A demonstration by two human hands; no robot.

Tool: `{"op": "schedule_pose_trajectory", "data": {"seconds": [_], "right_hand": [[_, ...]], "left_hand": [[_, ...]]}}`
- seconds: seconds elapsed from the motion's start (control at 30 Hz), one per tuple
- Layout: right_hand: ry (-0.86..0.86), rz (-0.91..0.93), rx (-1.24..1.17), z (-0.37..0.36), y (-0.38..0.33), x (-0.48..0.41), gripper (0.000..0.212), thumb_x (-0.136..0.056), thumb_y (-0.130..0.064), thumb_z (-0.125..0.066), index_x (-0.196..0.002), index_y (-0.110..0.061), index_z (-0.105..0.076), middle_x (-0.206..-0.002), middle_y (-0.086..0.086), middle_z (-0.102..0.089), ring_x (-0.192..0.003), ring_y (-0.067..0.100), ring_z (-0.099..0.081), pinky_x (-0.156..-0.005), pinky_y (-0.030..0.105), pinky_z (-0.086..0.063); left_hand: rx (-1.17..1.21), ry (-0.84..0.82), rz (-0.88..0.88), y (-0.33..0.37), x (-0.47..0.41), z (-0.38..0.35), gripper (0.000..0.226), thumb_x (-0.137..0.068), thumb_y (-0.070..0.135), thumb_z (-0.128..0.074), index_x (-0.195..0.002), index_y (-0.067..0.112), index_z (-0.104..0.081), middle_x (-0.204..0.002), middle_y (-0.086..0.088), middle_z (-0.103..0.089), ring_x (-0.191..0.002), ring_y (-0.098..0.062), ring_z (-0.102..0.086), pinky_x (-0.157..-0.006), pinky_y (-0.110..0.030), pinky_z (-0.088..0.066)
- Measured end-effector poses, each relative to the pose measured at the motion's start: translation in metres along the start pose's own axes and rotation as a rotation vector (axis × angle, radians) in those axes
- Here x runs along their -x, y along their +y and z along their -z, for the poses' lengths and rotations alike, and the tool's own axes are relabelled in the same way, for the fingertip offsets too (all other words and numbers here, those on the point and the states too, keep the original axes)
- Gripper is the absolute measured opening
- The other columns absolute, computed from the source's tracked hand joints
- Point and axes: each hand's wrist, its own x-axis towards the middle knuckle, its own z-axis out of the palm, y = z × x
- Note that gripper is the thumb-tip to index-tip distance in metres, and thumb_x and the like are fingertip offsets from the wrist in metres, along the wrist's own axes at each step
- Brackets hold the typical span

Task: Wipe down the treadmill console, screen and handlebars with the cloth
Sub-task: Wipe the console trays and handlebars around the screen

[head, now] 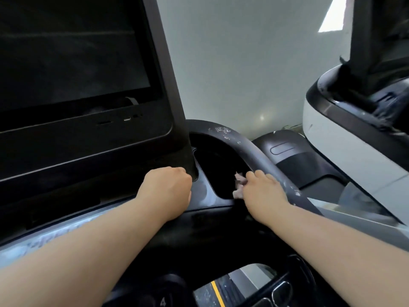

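- Nearest to me, below the handlebar (243, 141), both bare forearms reach forward from the bottom corners. Between them I see a strip of treadmill belt (223, 289) with a yellow line.
- My left hand (170, 188) sits left of the handlebar on the console (205, 196), at the foot of the screen's post. Its knuckles face up and its fingers are curled under into a fist. I see nothing in it.
- My right hand (263, 191) lies palm down on the handlebar's lower stretch, wrist straight, fingers curled over the bar's inner edge.
- The cloth (239, 185), pale pink and bunched, is pinched under those fingers against the handlebar. A crumpled end pokes out to their left, over a dark recess (217, 165) in the console.
- The handlebar itself curves up and left from the right hand. Its dark surface is flecked with pale marks.
- Left of the handlebar rises the screen (73, 63), black and unlit.
- Right of the handlebar stands a neighbouring machine (332, 134), white with dark trim.
- Beyond the handlebar is a plain pale wall (243, 63).
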Motion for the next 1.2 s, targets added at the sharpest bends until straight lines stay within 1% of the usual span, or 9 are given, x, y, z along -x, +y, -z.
{"op": "schedule_pose_trajectory", "data": {"seconds": [0.07,0.13,0.23,0.3,0.47,0.6,0.73,0.93,1.2], "right_hand": [[-0.165,-0.05,-0.004,0.004,0.001,0.016,0.03,-0.086,-0.015,-0.054,-0.113,-0.025,-0.06,-0.112,0.008,-0.051,-0.105,0.03,-0.05,-0.081,0.038,-0.044],[-0.274,-0.051,-0.004,0.012,0.005,0.029,0.031,-0.091,-0.02,-0.052,-0.122,-0.021,-0.055,-0.118,0.008,-0.05,-0.109,0.028,-0.05,-0.082,0.036,-0.043],[-0.1,0.003,0.032,0.011,0.006,0.033,0.034,-0.047,-0.021,-0.089,-0.074,-0.01,-0.07,-0.081,0.007,-0.059,-0.07,0.025,-0.06,-0.051,0.031,-0.045],[0.045,-0.033,0.009,-0.003,0.011,0.017,0.038,-0.026,-0.014,-0.091,-0.054,-0.011,-0.065,-0.064,0.005,-0.055,-0.053,0.023,-0.055,-0.038,0.026,-0.038],[0.2,0.119,0.086,-0.007,0.001,-0.067,0.022,-0.055,-0.021,-0.084,-0.075,-0.016,-0.075,-0.075,0.002,-0.06,-0.063,0.024,-0.057,-0.048,0.028,-0.041],[0.285,0.253,-0.047,-0.002,-0.001,-0.122,0.037,-0.084,-0.029,-0.042,-0.098,-0.021,-0.075,-0.085,-0.001,-0.065,-0.069,0.025,-0.059,-0.056,0.028,-0.045],[0.179,0.299,0.022,-0.006,-0.002,-0.132,0.042,-0.097,-0.027,-0.039,-0.138,-0.021,-0.048,-0.123,0.001,-0.052,-0.108,0.028,-0.047,-0.085,0.035,-0.038],[0.141,0.128,0.164,-0.008,0.004,-0.084,0.029,-0.092,-0.035,-0.049,-0.097,-0.02,-0.073,-0.105,0.001,-0.057,-0.098,0.024,-0.051,-0.073,0.032,-0.032],[-0.114,0.043,0.101,0.006,-0.005,0.0,0.036,-0.096,-0.024,-0.037,-0.13,-0.029,-0.048,-0.127,0.007,-0.043,-0.115,0.027,-0.041,-0.089,0.033,-0.033]], "left_hand": [[0.024,-0.005,-0.01,-0.001,0.004,-0.001,0.019,-0.094,0.025,-0.039,-0.091,0.018,-0.057,-0.097,0.007,-0.054,-0.086,-0.017,-0.058,-0.059,-0.029,-0.038],[0.03,-0.002,-0.029,-0.002,0.008,-0.002,0.019,-0.094,0.027,-0.039,-0.094,0.019,-0.057,-0.094,0.007,-0.05,-0.083,-0.016,-0.056,-0.059,-0.029,-0.038],[0.031,0.014,-0.04,-0.004,0.013,-0.003,0.017,-0.094,0.028,-0.039,-0.098,0.02,-0.053,-0.093,0.008,-0.046,-0.08,-0.014,-0.051,-0.059,-0.028,-0.037],[0.026,0.021,-0.045,-0.003,0.014,-0.004,0.016,-0.094,0.029,-0.039,-0.1,0.02,-0.051,-0.095,0.008,-0.046,-0.081,-0.014,-0.051,-0.059,-0.027,-0.036],[0.039,0.03,-0.055,-0.006,0.016,-0.009,0.016,-0.095,0.033,-0.038,-0.102,0.023,-0.048,-0.1,0.01,-0.047,-0.086,-0.013,-0.053,-0.059,-0.027,-0.038],[0.033,0.047,-0.035,-0.006,0.014,-0.011,0.016,-0.096,0.033,-0.036,-0.103,0.025,-0.047,-0.105,0.009,-0.048,-0.095,-0.013,-0.054,-0.059,-0.027,-0.035],[0.014,0.044,0.011,-0.003,0.009,-0.014,0.011,-0.096,0.032,-0.034,-0.094,0.026,-0.043,-0.099,0.008,-0.046,-0.093,-0.013,-0.053,-0.049,-0.025,-0.024],[-0.005,0.077,0.04,-0.002,0.011,-0.016,0.013,-0.094,0.032,-0.036,-0.093,0.024,-0.047,-0.095,0.009,-0.047,-0.089,-0.013,-0.056,-0.048,-0.026,-0.023],[0.023,0.078,0.0,-0.01,0.018,-0.019,0.024,-0.092,0.033,-0.04,-0.107,0.025,-0.057,-0.11,0.01,-0.056,-0.09,-0.013,-0.061,-0.054,-0.027,-0.036]]}}
